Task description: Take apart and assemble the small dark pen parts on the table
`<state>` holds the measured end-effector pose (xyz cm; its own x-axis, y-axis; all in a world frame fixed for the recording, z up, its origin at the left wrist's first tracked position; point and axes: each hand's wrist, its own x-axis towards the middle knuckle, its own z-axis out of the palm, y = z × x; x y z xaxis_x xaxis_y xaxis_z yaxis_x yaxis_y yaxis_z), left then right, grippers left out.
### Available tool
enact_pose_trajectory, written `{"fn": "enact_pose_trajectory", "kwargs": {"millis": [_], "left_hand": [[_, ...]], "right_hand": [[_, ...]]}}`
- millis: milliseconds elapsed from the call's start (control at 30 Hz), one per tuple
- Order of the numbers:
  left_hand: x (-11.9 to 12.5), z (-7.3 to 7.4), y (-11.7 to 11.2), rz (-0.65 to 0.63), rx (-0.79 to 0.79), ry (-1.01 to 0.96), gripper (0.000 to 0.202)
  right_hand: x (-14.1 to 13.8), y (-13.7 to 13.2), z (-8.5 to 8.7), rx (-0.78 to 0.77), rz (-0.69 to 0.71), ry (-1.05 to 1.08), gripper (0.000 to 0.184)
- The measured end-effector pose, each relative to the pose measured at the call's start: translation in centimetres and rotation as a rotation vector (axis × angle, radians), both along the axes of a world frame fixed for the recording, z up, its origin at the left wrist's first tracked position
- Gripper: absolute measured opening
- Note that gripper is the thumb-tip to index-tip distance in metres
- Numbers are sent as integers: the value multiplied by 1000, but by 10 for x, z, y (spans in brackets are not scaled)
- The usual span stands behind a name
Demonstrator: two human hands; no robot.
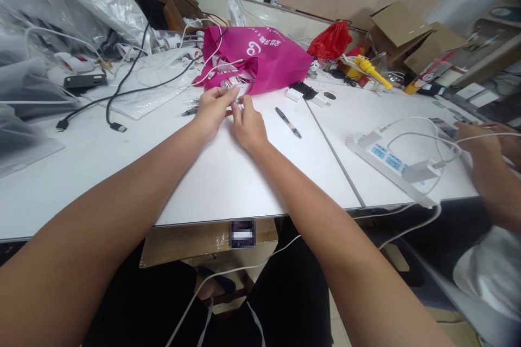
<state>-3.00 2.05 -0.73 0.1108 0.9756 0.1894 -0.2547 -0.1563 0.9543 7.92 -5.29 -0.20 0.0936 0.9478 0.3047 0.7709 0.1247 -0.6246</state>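
My left hand (213, 110) and my right hand (249, 122) meet over the white table, just in front of a magenta bag (280, 59). The fingers of both are closed in a pinch around a small pale, shiny thing (236, 101), mostly hidden by the fingertips, so its kind cannot be made out. Beside my left hand lie dark pens (189, 111), partly covered by it. A black-and-clear pen (288, 122) rests on the table to the right of my right hand. White items show in the bag's mouth behind my fingers.
Black cables (118, 126) and clear plastic bags (24, 103) spread over the left side. Small white blocks (293, 95) lie near the bag. To the right are a power strip (391, 165) with plugged-in chargers, a red bag (330, 40), open cardboard boxes (401, 27) and another person's hands (480, 143).
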Motion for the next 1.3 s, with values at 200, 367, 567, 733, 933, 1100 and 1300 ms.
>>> {"fn": "enact_pose_trajectory", "kwargs": {"millis": [200,367,567,733,933,1100,1300], "left_hand": [[3,8,-10,-83,-27,-42,33],[4,5,-8,-23,13,-15,32],[3,7,-10,-53,-26,-73,40],[3,6,-9,-60,12,-77,32],[-2,6,0,87,-42,-143,42],[-8,20,-4,141,-143,-276,24],[-19,35,2,258,-186,-452,24]], "right_hand": [[1,1,1,-6,-33,20,41],[1,4,-1,-16,-37,19,40],[5,14,-15,73,61,119,45],[7,17,-18,82,63,140,50],[4,9,-11,70,62,91,44],[4,10,-13,112,87,111,44],[5,13,-15,105,56,122,45]]}}
